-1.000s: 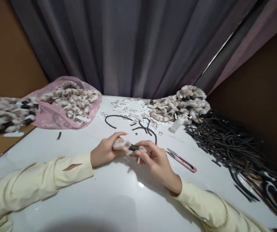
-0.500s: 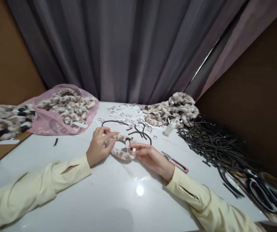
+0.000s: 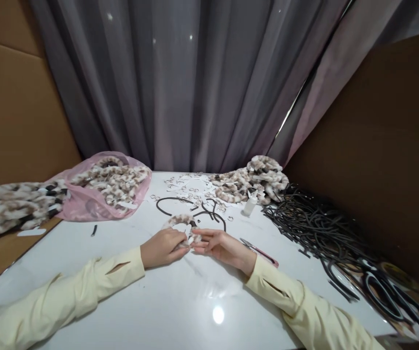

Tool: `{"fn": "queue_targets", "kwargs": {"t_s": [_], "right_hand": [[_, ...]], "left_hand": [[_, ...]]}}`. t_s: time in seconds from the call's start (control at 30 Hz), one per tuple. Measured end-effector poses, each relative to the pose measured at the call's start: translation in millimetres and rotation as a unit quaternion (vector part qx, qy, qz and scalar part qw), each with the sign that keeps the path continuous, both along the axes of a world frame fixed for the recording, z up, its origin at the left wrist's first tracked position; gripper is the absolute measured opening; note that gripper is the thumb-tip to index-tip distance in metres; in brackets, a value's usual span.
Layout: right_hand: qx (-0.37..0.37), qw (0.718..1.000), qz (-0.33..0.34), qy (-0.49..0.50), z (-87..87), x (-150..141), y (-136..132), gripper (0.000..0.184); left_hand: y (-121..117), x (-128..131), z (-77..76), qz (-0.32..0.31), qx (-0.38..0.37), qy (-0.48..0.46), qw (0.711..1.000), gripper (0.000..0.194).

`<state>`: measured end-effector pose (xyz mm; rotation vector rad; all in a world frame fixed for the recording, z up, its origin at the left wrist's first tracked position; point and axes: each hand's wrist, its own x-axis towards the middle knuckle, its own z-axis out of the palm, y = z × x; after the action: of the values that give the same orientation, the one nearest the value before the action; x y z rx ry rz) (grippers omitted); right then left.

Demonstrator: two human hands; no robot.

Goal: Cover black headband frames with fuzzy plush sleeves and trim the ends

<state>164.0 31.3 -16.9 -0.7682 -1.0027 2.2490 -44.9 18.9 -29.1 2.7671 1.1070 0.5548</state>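
Observation:
A fluffy ring [image 3: 180, 219], mottled white and brown with a dark piece and a white tag [image 3: 188, 230], lies on the white table between my hands. My left hand [image 3: 164, 247] grips its near left side, thumb and fingers closed together and hiding much of that edge. At the right side, my right hand [image 3: 221, 247] pinches the fur near the tag, its fingertips close to those of the left. Beyond the ring lie several black cords [image 3: 174, 198]. Just right of my right hand rests a pair of pink-handled thread snips [image 3: 262, 253].
Back left, a pink plastic bag [image 3: 80, 209] holds several fluffy rings; more are piled beside it. Another fluffy pile [image 3: 264, 177] and a small clear bottle [image 3: 250, 206] stand back right. A heap of black cords [image 3: 315, 218] and large scissors [image 3: 388, 296] lie at right. Small metal rings [image 3: 183, 188] are scattered behind.
My left hand has moved from the ring's far left side to its near edge, closer to my right hand. The camera view has tilted up slightly.

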Motion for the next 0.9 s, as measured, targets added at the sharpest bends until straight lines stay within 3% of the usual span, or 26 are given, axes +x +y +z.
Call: {"fn": "queue_targets", "kwargs": {"t_s": [0.27, 0.37, 0.5, 0.6, 0.7, 0.9], "right_hand": [[0.099, 0.987, -0.053, -0.115, 2.0, 4, 3, 0.032], [0.135, 0.976, -0.071, -0.155, 1.7, 3, 1, 0.029], [0.202, 0.947, -0.151, -0.201, -2.8, 4, 2, 0.026], [0.261, 0.905, -0.224, -0.251, -5.6, 8, 6, 0.027], [0.33, 0.845, -0.276, -0.317, -3.7, 15, 14, 0.028], [0.486, 0.697, -0.257, -0.46, -0.6, 31, 31, 0.029]], "left_hand": [[2, -1, -4.4, -0.005, 0.016, 0.019, 1.0, 0.004], [2, -2, -4.1, -0.039, 0.025, 0.021, 0.999, 0.009], [0, -2, -3.0, -0.052, 0.042, 0.023, 0.997, 0.02], [0, -1, -3.0, -0.049, 0.038, 0.017, 0.998, 0.019], [0, -1, -4.2, -0.049, 0.032, 0.009, 0.998, 0.018], [1, -2, -7.0, -0.041, 0.032, 0.011, 0.999, 0.017]]}}
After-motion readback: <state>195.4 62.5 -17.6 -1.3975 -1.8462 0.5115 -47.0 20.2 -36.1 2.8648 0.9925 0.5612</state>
